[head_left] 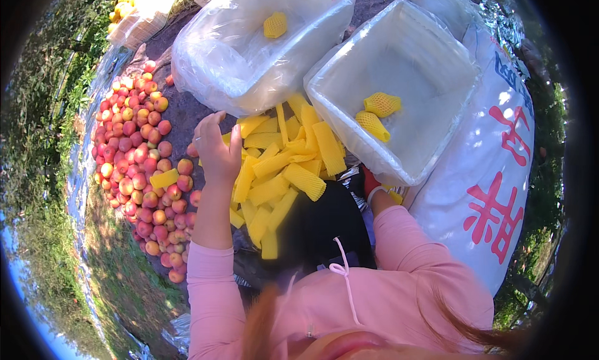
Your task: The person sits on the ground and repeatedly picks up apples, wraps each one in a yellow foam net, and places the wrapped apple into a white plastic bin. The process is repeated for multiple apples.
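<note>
My left hand (216,151) is between a heap of red and yellow apples (134,163) and a pile of yellow foam net sleeves (274,163). Its thumb stands apart from the fingers, and I see nothing held in it. My right hand (370,184), low beside the near edge of the right lined box (430,120), shows red and dark at the wrist, perhaps a glove. Its fingers are hidden, with a bit of yellow close by. Two fruits in yellow nets (382,104) lie in that box. One netted fruit (275,25) sits in the left lined box (206,54).
A big white sack (480,173) with red markings lies along the right. One loose yellow sleeve (164,178) rests on the apples. A basket (140,23) with yellow fruit stands at the far left. Dark cloth covers the ground under the boxes, and grass lies beyond the apples.
</note>
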Tool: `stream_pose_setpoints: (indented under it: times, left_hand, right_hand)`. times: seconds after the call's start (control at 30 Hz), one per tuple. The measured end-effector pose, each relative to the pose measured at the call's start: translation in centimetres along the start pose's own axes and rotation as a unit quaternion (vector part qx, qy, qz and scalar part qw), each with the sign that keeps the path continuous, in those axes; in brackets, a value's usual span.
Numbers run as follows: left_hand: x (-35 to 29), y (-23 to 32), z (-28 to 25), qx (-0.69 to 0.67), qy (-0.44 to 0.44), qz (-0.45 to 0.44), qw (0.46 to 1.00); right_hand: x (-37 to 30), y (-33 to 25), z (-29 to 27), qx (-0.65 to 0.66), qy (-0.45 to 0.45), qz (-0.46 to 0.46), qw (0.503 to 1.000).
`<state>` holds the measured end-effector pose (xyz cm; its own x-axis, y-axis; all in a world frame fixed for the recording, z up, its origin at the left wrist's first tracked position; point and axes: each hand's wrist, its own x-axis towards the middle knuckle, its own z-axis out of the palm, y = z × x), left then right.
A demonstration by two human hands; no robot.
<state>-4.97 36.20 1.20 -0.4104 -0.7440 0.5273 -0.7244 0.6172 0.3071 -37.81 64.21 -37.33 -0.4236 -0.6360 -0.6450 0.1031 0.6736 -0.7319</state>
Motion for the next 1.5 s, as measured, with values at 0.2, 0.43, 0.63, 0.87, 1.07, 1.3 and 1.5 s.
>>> stream_pose_setpoints:
  times: [0.2,0.43,0.63,0.87,1.07,1.3,1.5]
  left_hand:
    - [-15.5,-2.5,-13.0,0.007,-0.578,-0.243,0.779]
    - [-31.8,-6.1,-32.5,-0.057,-0.269,-0.405,0.872]
    - [-41.8,-5.3,-42.1,0.035,-0.334,-0.481,0.81]
    - [-48.1,-8.4,-37.5,-0.079,-0.204,-0.456,0.863]
    - [-53.4,-12.8,-31.2,-0.075,-0.287,-0.449,0.843]
    - [-51.5,-15.6,-19.2,-0.07,-0.226,-0.464,0.854]
    - [-52.6,-18.2,-17.9,0.181,-0.004,-0.529,0.829]
  right_hand:
    - [3.1,2.3,-0.4,-0.199,0.043,-0.095,0.974]
    - [1.3,-1.2,-1.3,-0.253,-0.064,-0.206,0.943]
    - [-1.5,-5.4,-2.1,0.164,-0.299,0.028,0.94]
    - [-9.6,-15.2,-2.0,-0.049,-0.3,-0.113,0.946]
    - [-22.2,-24.6,3.9,-0.066,-0.161,-0.197,0.965]
    - [-28.4,-23.2,20.9,-0.099,-0.333,-0.339,0.874]
    - [-31.0,-15.6,25.9,-0.552,-0.282,-0.465,0.632]
